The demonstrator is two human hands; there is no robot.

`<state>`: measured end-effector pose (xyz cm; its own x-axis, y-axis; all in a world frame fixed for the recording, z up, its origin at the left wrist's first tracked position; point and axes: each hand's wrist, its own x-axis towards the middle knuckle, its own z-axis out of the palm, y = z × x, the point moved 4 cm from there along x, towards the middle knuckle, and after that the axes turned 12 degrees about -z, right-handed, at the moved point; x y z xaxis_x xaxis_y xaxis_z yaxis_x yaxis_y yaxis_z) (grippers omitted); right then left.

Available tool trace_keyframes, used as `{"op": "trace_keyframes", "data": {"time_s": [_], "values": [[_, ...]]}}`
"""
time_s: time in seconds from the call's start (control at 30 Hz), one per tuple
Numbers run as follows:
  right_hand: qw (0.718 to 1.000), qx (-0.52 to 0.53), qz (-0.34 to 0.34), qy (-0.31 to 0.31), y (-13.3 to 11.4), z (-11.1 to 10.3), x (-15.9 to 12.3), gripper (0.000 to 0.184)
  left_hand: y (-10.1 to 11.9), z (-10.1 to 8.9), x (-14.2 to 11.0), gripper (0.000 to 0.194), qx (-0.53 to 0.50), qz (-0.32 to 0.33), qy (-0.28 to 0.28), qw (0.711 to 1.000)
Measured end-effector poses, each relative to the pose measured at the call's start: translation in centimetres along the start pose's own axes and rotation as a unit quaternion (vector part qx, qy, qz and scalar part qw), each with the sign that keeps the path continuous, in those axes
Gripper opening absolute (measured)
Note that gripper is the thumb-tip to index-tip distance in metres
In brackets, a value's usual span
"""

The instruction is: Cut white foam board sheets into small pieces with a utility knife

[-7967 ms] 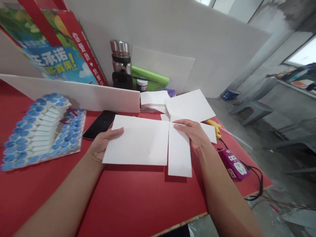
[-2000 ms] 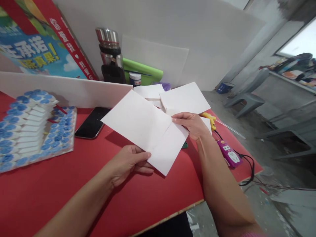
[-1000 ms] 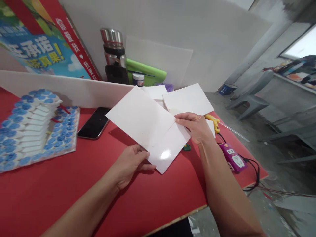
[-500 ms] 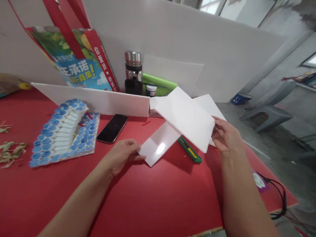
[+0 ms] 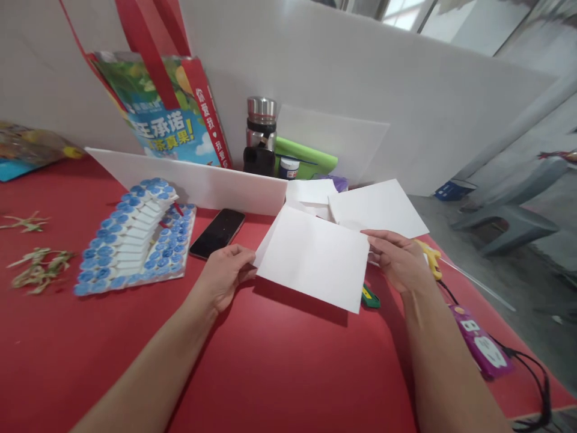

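Note:
My right hand [image 5: 399,257] pinches the right edge of a square white board [image 5: 315,260], which is held tilted above the red table. Between the fingers of my left hand [image 5: 228,272] is the corner of a thinner white sheet [image 5: 265,239]. Most of that sheet lies hidden behind the board, and the board's left corner is close to my left fingertips. A green utility knife [image 5: 371,297] shows partly from under the board's right side. Behind the board lie another white board [image 5: 378,207] and smaller white pieces [image 5: 311,191].
A black phone [image 5: 217,233] and a model with blue paper rounds and white steps [image 5: 130,240] lie to the left. A long white strip [image 5: 193,183] stands behind them. Further back are a steel bottle [image 5: 261,123] and a bag [image 5: 171,114]. A purple power strip [image 5: 482,346] lies right.
The square board has come down and left, over the thin sheet and most of the knife. My right hand has moved with it. The view has turned slightly.

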<state>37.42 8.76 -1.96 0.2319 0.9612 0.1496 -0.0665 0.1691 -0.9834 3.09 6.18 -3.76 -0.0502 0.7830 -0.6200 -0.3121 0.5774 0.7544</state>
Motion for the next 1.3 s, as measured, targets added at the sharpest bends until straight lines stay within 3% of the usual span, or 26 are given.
{"op": "trace_keyframes", "data": {"time_s": [0.23,0.67,1.3], "values": [[0.999,-0.021,-0.035,0.005,0.0,0.2,0.0,0.025,0.0,0.0,-0.1,0.021,-0.009,0.012,0.001,1.0],[0.999,-0.031,-0.017,-0.009,1.2,-0.5,0.4,0.028,0.1,-0.2,0.0,0.016,-0.014,0.019,-0.007,1.0],[0.999,-0.032,0.013,-0.022,1.8,-1.0,0.7,0.036,0.4,0.1,-0.6,0.024,-0.023,0.05,-0.023,0.998]]}}
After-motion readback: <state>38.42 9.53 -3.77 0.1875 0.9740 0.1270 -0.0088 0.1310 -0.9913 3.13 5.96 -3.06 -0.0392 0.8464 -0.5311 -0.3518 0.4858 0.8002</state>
